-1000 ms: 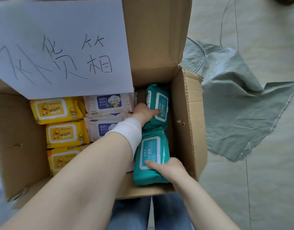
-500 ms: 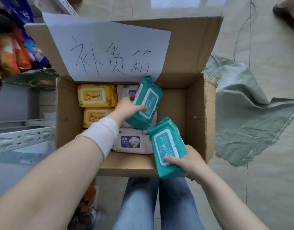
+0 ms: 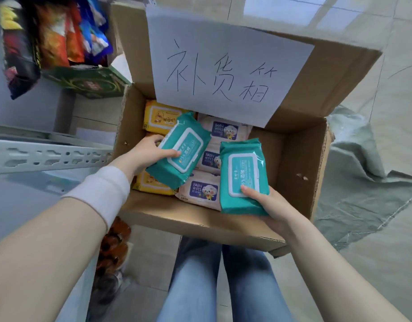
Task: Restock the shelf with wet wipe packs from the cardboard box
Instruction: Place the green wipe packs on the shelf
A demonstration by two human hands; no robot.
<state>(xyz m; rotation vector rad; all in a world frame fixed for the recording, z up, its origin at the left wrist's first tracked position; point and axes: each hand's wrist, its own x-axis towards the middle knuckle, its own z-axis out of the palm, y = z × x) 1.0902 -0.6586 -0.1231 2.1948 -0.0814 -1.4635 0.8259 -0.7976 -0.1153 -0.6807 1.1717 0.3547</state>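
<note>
An open cardboard box [image 3: 297, 173] stands on the floor in front of my knees. My left hand [image 3: 147, 154] holds one teal wet wipe pack [image 3: 179, 149] tilted above the box's left half. A second teal wet wipe pack [image 3: 243, 177] is gripped upright in my right hand [image 3: 267, 203] over the box's near edge. Down in the box lie yellow wipe packs [image 3: 160, 117] on the left and pale pink baby wipe packs [image 3: 223, 131] in the middle. The right side of the box floor shows bare cardboard. A grey metal shelf [image 3: 44, 154] runs along the left.
A white paper sign [image 3: 223, 73] with handwriting covers the box's rear flap. Snack bags [image 3: 54, 36] and a green carton [image 3: 88, 82] sit on an upper shelf at left. A grey-green cloth [image 3: 367, 189] lies on the tiled floor at right. Bottles [image 3: 112, 247] stand low by the shelf.
Both hands have lifted their teal packs out of the box's right side, from lying on the floor of the box to held above it, and have drifted leftward toward the shelf.
</note>
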